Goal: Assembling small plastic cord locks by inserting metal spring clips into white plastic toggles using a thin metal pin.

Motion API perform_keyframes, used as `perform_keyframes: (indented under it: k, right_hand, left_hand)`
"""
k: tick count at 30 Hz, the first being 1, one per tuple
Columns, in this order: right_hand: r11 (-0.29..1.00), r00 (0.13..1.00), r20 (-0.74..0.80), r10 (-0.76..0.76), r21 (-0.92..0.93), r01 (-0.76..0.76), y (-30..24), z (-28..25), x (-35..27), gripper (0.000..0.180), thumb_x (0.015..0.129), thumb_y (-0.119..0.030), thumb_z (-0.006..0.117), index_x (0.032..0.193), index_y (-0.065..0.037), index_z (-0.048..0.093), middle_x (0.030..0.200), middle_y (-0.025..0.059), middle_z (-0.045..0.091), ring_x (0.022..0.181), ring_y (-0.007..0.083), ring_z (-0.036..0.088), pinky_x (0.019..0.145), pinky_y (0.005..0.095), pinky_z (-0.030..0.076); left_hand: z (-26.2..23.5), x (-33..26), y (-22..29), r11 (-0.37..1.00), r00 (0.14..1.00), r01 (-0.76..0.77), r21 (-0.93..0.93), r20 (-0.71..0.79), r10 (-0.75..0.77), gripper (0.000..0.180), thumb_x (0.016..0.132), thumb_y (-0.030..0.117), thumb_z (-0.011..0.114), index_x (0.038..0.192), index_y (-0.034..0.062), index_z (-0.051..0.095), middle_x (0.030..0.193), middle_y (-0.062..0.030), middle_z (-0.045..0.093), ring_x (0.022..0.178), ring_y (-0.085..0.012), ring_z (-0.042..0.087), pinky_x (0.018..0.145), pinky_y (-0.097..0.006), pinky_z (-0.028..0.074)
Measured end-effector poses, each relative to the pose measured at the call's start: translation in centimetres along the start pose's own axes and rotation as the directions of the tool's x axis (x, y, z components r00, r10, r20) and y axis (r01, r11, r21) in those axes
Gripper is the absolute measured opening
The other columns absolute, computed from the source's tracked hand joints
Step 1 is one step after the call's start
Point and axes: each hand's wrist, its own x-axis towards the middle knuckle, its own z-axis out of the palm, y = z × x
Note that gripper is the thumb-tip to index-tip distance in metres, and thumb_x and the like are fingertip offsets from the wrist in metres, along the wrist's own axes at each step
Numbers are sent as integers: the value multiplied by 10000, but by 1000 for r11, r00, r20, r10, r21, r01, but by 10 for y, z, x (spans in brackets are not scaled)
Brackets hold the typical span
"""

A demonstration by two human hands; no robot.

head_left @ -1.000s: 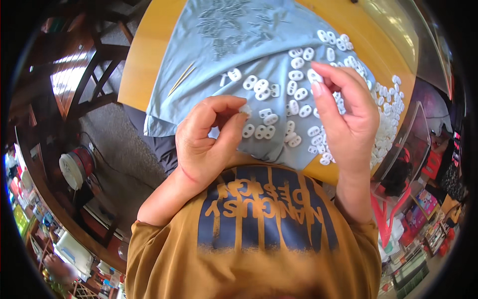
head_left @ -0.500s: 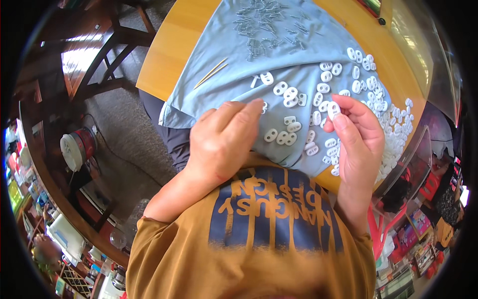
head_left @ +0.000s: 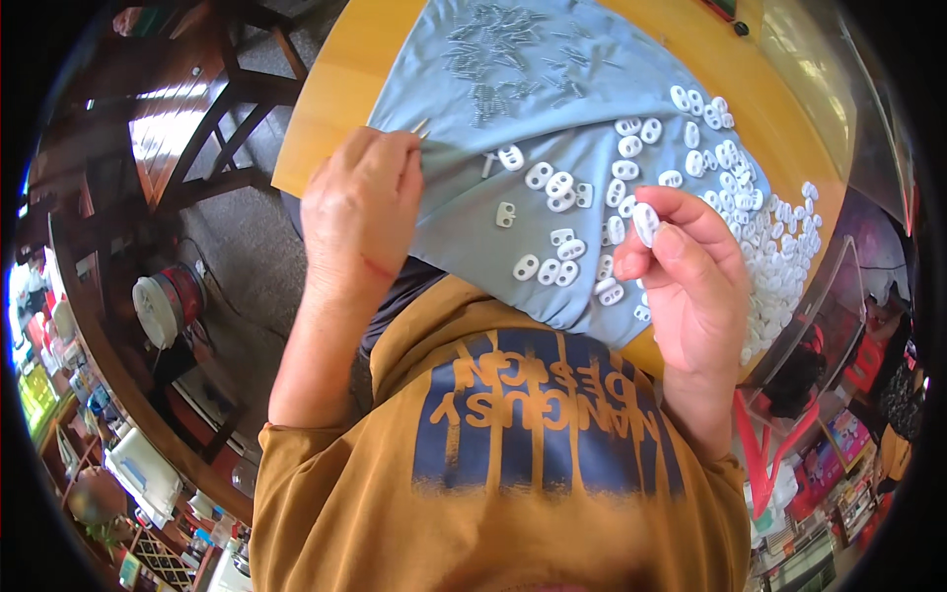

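Close to us was our brown shirt (head_left: pixel 345 513). Past it, our right hand (head_left: pixel 698 281) pinched one white oval piece (head_left: pixel 646 224) between thumb and finger, up above the blue cloth (head_left: pixel 449 232). Our left hand (head_left: pixel 360 202) was by the thin sticks (head_left: pixel 420 127), but we could not tell if it held them. More white pieces (head_left: pixel 560 185) lay about, and little grey springs (head_left: pixel 488 99) lay farther off.

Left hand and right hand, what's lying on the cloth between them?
In the head view, loose white two-holed pieces lie scattered on the light-blue cloth between the left hand and the right hand, which pinches another white piece.
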Motion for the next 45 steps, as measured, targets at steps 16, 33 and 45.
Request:
perform_keyframes:
  k: [16,33,45]
  right_hand:
    - [978,988,129,84,180,-106,-8,-4,-6,278,829,-109,586,1070,29,584,850,62,616,683,121,566,647,228,456]
    - [978,993,95,69,190,-86,-3,-3,-3,275,853,-93,542,1091,44,559,799,73,609,675,133,569,652,262,471]
    - [974,991,114,67,207,-90,-9,-4,-5,271,850,-100,552,1078,46,569,800,65,600,683,134,563,641,247,469]
  left_hand:
    - [-12,19,-1,993,968,-30,113,250,1,86,764,112,563,820,48,551,791,-109,574,728,-311,574,639,-367,453]
    - [-29,37,-10,997,894,71,-5,443,-61,163,748,171,578,822,30,612,797,-116,614,718,-265,591,648,-323,462]
    - [-25,35,-8,1000,940,15,-10,340,-11,112,745,147,534,783,44,550,764,-130,588,741,-319,573,663,-380,456]
